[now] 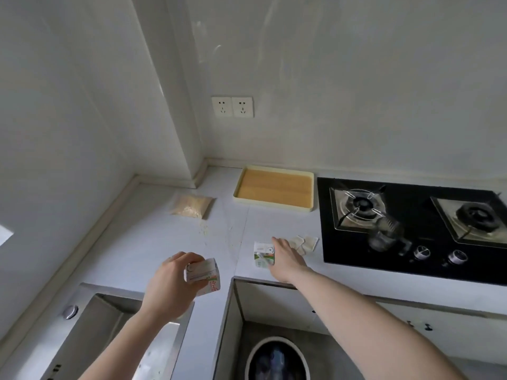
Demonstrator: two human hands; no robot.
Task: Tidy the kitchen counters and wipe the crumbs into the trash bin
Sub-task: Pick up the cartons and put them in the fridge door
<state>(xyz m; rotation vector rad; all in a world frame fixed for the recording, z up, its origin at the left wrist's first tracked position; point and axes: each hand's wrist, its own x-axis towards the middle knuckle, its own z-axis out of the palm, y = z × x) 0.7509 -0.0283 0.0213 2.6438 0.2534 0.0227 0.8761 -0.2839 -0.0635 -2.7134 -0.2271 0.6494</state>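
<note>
— So, what does the left hand [175,281] have?

— It grips a small white carton with green and red print [203,275], lifted off the pale grey counter [153,237], fingers curled round it from the left. Below that hand lies the steel sink [115,333].

— And the right hand [285,256]?

— It reaches forward to a second small white carton with a green panel [262,255], which stands upright on the counter. The fingers lie over its top and right side; whether they have closed on it cannot be told.

— Where are the crumbs?

— Beyond the left hand, a thin trail of pale crumbs [204,230] lies on the counter, just in front of a clear bag of beige grains [192,205]. Further out, ahead of the right hand, sits a cream rectangular tray with a wood-coloured base [274,189].

— Anything else beside the right hand?

— Just past its fingers lie a few small folded white paper pieces [304,244], near the edge of the black glass gas hob [411,231]. A clear glass jar [386,234] stands on the hob.

— And the bin?

— Below the right forearm, under the counter, the round white-rimmed trash bin with a dark liner [277,360] stands on the floor.
</note>
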